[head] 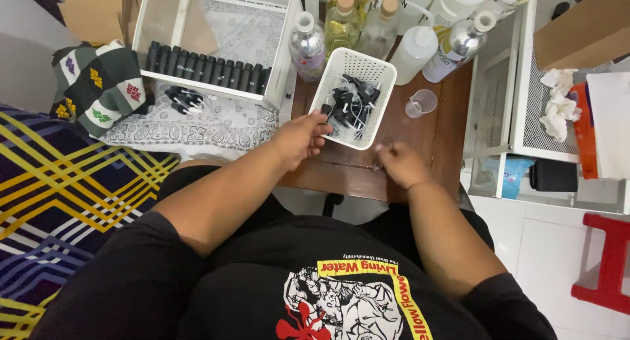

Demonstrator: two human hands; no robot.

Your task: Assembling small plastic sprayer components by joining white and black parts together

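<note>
The white perforated basket (367,68) sits on the brown wooden table (430,143), filled with small black spray-pump tops (348,104) whose thin white dip tubes poke out at odd angles. The left hand (300,138) rests against the basket's near corner, fingers curled at the rim; whether they pinch a pump or only touch the plastic cannot be told. The right hand (401,164) lies just to the other side of that corner, loosely closed with fingertips drawn together low over the table; anything between them is too small to make out. The pumps look light and stiff, but the tubes seem bendy and apt to tangle, so the black collar is probably the safer place to pinch one. The basket looks light enough to slide if nudged. Beyond both hands, behind the basket, stand clear bottles with pale liquid (344,22), and a small clear measuring cup (421,102) sits beyond the right hand. Further out past the left hand, a white open bin (279,58) holds a row of black tubes (207,68) over a patterned cloth (197,127).
</note>
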